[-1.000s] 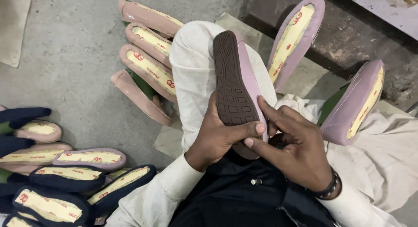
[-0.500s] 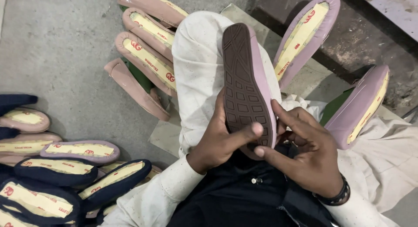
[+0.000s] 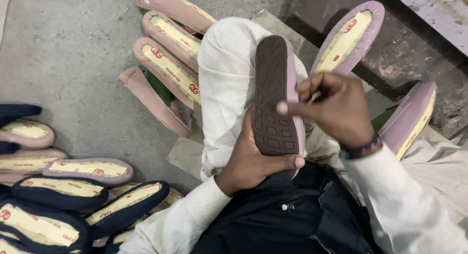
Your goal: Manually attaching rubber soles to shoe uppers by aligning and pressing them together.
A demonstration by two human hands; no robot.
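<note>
- Closest in, the left hand (image 3: 253, 164) is clamped on the heel end of a lilac slip-on shoe (image 3: 275, 95), thumb laid across the bottom of its dark brown ridged sole, the other fingers hidden behind it.
- Just above, the right hand (image 3: 336, 108) hovers at the shoe's right edge with its fingers curled together; one fingertip points onto the sole, and whether the hand pinches anything cannot be told. A dark wristband (image 3: 360, 148) sits at that wrist.
- The shoe stands nearly upright, sole towards the camera, toe up, held over the person's raised knee in pale trousers (image 3: 226, 78), in front of a dark shirt (image 3: 273, 225).
- Down at the left, navy shoes with yellow insoles (image 3: 63, 190) lie bunched on the grey floor (image 3: 68, 54), with a lilac one (image 3: 87, 169) and pink ones mixed among them.
- Beyond the knee, four pink shoes (image 3: 168, 66) lie in a row, overlapping, partly on a green sheet.
- To the right, two more lilac shoes (image 3: 348, 37) lean against a dark step (image 3: 390, 59), insoles showing; the nearer one (image 3: 409, 120) is just beside the right wrist.
</note>
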